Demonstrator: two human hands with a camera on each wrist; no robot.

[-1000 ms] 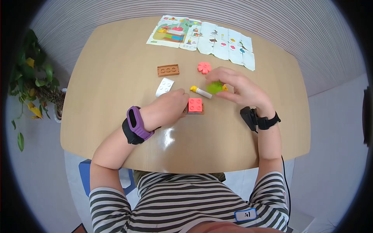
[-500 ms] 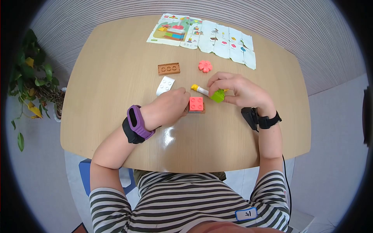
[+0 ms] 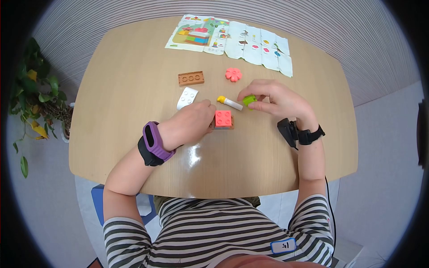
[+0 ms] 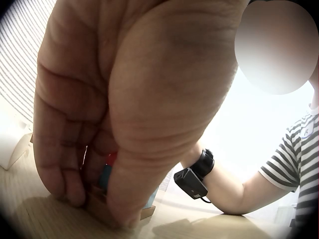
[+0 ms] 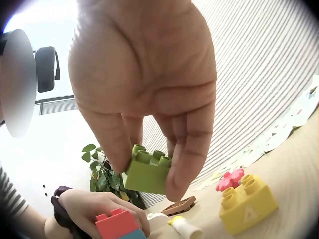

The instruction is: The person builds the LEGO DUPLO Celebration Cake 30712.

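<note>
My left hand (image 3: 190,123) holds a small stack at its left side. The stack has a coral-red brick (image 3: 223,118) on top, a blue brick (image 5: 133,234) under it and a brown plate (image 3: 232,124) at the bottom. In the left wrist view the thumb and fingers lie around the plate, low over the table. My right hand (image 3: 286,102) pinches a green brick (image 5: 148,174) between thumb and fingers, studs up, to the right of the stack. A white candle piece with a yellow tip (image 3: 231,104) lies between the two hands.
A yellow brick (image 5: 247,206) stands near the right hand, mostly hidden in the head view. Beyond the hands lie a white curved piece (image 3: 187,98), a brown plate (image 3: 191,78) and a coral flower (image 3: 233,74). An unfolded instruction sheet (image 3: 259,48) lies along the far edge.
The green brick, blurred in motion at first, has been turned in the right fingers and shifted slightly away from the body. The left hand stays at the stack.
</note>
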